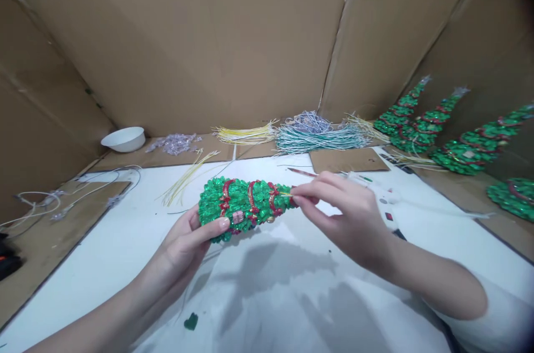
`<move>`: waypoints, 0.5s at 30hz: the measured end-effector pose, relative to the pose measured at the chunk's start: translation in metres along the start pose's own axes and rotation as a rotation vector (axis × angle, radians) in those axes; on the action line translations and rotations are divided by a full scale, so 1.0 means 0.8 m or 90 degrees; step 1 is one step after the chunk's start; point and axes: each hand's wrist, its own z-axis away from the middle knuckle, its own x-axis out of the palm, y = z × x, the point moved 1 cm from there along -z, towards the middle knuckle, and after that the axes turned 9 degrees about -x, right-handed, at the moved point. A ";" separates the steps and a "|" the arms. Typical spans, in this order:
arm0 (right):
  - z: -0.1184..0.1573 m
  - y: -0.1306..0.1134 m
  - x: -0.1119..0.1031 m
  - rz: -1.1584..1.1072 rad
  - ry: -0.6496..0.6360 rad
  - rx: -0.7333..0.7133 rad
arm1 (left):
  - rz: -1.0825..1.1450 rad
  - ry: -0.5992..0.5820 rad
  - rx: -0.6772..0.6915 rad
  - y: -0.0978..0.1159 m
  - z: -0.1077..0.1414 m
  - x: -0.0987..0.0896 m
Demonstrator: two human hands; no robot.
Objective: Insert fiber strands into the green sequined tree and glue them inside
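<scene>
The right hand's [352, 217] thumb and forefinger press together at the narrow end of the tree [261, 200], pinching what looks like a thin yellow strand [285, 194]. The left hand [183, 247] grips the wide base, thumb on top, its other fingers mostly hidden behind. The tree lies on its side in the centre of the frame, held above the table, tip to the right; it is glossy green and knobbly, wound with red garlands and bows, with a small pink parcel near the thumb. Below it, the white table [104, 253] carries shadows and a green scrap [191, 322] at lower centre. Beyond the hands, a few yellow wires [187, 178] lie loose left of centre. Along the back, on cardboard, sit a pile of clear pieces [175, 143], a yellow bundle [246, 134] and a green bundle [321, 139]. Left of the pile, a white bowl [123, 140] stands tilted; its contents cannot be made out. White cords [62, 203] trail at far left, more trees [403, 111] stand at right, and cardboard walls [208, 36] enclose everything.
</scene>
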 end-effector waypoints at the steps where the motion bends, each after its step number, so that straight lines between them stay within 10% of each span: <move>1: 0.001 0.001 0.005 -0.004 -0.015 0.001 | 0.007 -0.005 -0.011 -0.001 0.002 0.004; 15: 0.012 0.009 0.033 0.055 -0.135 0.049 | 0.047 -0.005 -0.123 -0.008 0.001 0.042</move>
